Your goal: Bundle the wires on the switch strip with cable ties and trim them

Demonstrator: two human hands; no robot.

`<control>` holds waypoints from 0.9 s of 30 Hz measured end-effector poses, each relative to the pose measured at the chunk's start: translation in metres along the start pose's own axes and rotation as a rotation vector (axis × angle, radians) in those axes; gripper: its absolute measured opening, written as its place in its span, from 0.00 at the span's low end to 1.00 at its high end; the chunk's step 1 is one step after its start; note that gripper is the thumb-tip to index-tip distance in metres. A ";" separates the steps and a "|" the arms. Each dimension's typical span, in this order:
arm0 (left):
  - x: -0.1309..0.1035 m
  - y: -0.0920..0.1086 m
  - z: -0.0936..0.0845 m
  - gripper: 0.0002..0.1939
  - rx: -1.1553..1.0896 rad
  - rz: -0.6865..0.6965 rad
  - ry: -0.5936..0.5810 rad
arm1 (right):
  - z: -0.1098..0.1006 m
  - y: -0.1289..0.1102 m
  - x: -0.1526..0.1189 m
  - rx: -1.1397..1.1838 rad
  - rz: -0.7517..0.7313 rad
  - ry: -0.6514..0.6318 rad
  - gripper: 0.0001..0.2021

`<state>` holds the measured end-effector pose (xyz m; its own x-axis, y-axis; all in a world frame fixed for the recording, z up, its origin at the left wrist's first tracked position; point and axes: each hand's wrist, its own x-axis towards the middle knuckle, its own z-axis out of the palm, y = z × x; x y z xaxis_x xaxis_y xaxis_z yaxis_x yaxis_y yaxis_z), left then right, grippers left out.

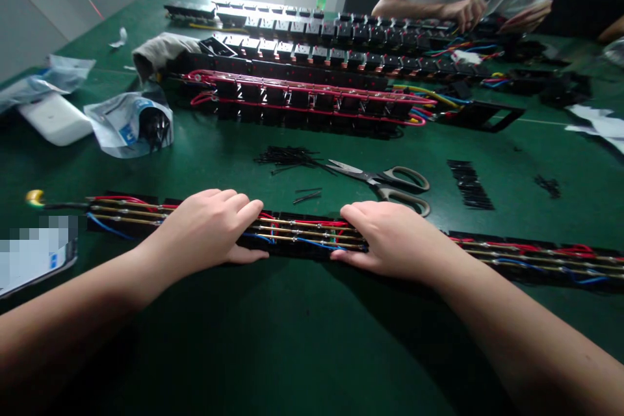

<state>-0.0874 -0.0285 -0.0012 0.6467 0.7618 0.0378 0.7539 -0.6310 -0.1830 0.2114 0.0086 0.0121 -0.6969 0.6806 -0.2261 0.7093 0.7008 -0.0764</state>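
A long black power strip [297, 231] lies across the green table in front of me, its open side up. Brass bars run along it, with red and blue wires beside them. My left hand [210, 224] wraps round it left of the middle, fingers over the far edge and thumb on the near edge. My right hand [390, 234] grips the same strip further right in the same way. Just beyond the hands lie scissors [358, 172] with grey and black handles, a pile of black cable ties [287, 157] and two loose ties [307, 195].
Behind stand several more power strips [312, 94], one with red wires. A plastic bag [114, 127] of black pieces and a white box [56, 118] are at left, above a phone [39, 253]. A row of ties [470, 184] lies right. Across the table a person's hand [465, 13] works.
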 end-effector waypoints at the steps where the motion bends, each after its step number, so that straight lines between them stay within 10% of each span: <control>1: 0.000 0.001 0.000 0.24 0.004 0.000 0.003 | 0.000 0.000 0.000 0.003 -0.001 0.004 0.20; 27: 0.002 0.007 -0.002 0.24 -0.004 -0.026 -0.034 | -0.005 0.004 0.002 0.075 0.015 -0.085 0.16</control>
<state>-0.0807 -0.0320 -0.0006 0.6227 0.7824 0.0087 0.7708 -0.6116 -0.1782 0.2122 0.0134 0.0158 -0.6768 0.6681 -0.3092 0.7277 0.6706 -0.1439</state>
